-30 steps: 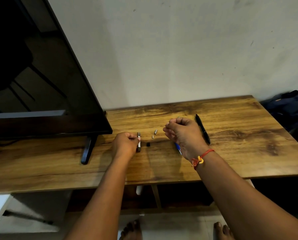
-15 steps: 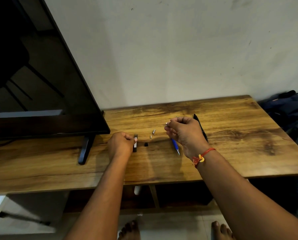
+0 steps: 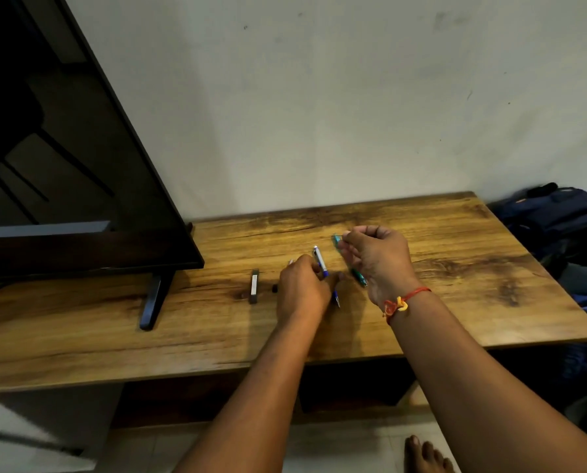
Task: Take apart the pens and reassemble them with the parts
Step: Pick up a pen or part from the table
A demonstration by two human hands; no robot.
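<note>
The left hand point(image 3: 302, 288) curls round a blue pen point(image 3: 323, 270) near the middle of the table point(image 3: 490, 268). The pen's white end sticks out past the knuckles toward the wall, and its tip shows below the hand, pointing at the person. Whether this pen rests on the wood or is lifted cannot be told. Just to the right, the right hand point(image 3: 377, 261) pinches a green pen point(image 3: 358, 276) between thumb and curled fingers. It holds the pen near its far end, and the pen slants down toward the near edge. The two pens lie close together but apart. Left of the left hand a dark barrel point(image 3: 254, 286) lies flat on the table, with a small black bit point(image 3: 274, 288) between it and the hand. A red and yellow thread point(image 3: 399, 303) circles the right wrist. A TV point(image 3: 80, 165) stands on the left, and a dark bag point(image 3: 558, 216) lies beyond the table's right end.
</note>
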